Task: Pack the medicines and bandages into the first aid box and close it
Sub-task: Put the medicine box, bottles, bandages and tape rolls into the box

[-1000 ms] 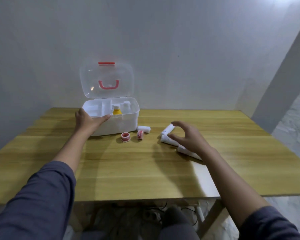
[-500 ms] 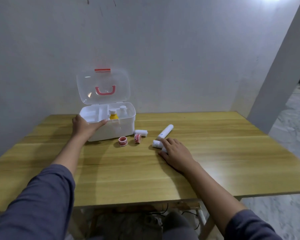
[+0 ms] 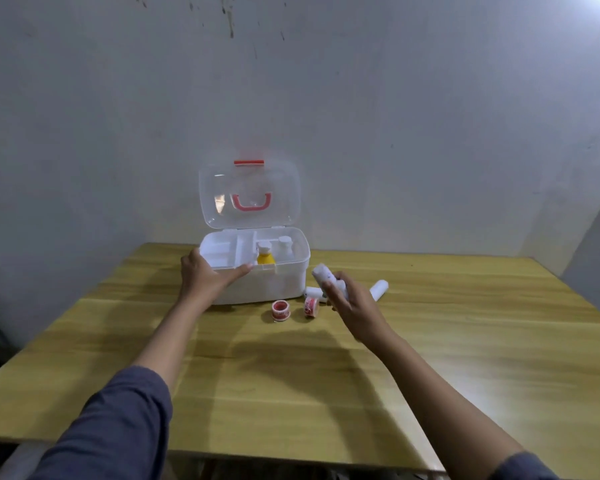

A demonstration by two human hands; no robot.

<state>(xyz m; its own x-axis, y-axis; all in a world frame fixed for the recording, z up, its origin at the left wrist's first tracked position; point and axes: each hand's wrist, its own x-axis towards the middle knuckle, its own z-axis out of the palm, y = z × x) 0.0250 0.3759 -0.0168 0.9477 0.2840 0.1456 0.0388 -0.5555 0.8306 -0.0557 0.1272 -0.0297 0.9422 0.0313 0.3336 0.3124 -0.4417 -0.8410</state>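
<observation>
Now, left hand [image 3: 207, 277] gripping box [image 3: 274, 287], right hand [image 3: 355, 306] holding one bandage [image 3: 323, 276], two tape rolls [image 3: 280, 310] [image 3: 311, 306]

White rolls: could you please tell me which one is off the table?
The white roll gripped by the right hand; the short roll and the long roll lie on the table.

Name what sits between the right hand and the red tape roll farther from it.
A second red tape roll, beside the right hand holding a white tube; head view.
</observation>
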